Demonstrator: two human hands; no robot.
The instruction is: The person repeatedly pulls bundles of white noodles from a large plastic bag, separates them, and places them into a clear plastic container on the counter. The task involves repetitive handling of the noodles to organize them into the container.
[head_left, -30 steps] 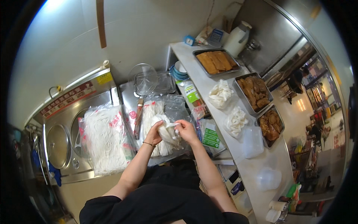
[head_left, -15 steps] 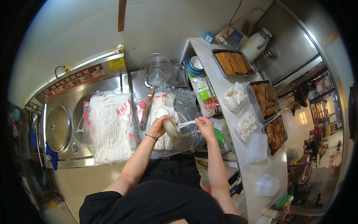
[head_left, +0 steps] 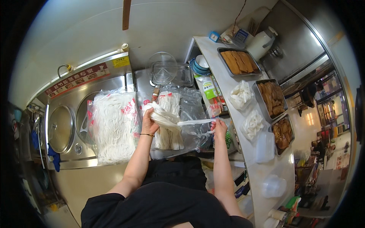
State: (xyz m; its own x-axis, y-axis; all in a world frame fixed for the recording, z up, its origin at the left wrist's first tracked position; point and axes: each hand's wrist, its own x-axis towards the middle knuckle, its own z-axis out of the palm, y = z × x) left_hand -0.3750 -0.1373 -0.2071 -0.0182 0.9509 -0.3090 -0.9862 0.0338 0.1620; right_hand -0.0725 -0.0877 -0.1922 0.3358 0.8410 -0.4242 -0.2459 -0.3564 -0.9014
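Observation:
Over the worktop my left hand (head_left: 149,122) is closed round one side of a bundle of white noodles (head_left: 162,116), which appears to sit in a thin plastic bag. From the bundle a taut white strip (head_left: 195,122), looking like the bag's twisted neck or handles, runs right to my right hand (head_left: 219,128), whose fingers pinch its end. A second loose end hangs just below it. Beneath lies an open clear bag with more noodles (head_left: 169,138). To the left, a large clear bag full of white noodles (head_left: 114,127) rests flat on the steel surface.
Round steel lids (head_left: 61,129) sit at the left. A wire strainer (head_left: 161,68) stands behind the noodles. On the right counter are two knotted white bags (head_left: 251,125), trays of brown food (head_left: 270,99) and a clear plastic tub (head_left: 265,147).
My hands have moved apart, the left one leftward and the right one rightward. The white strip between them is longer and taut, and the noodle bundle has shifted left and up.

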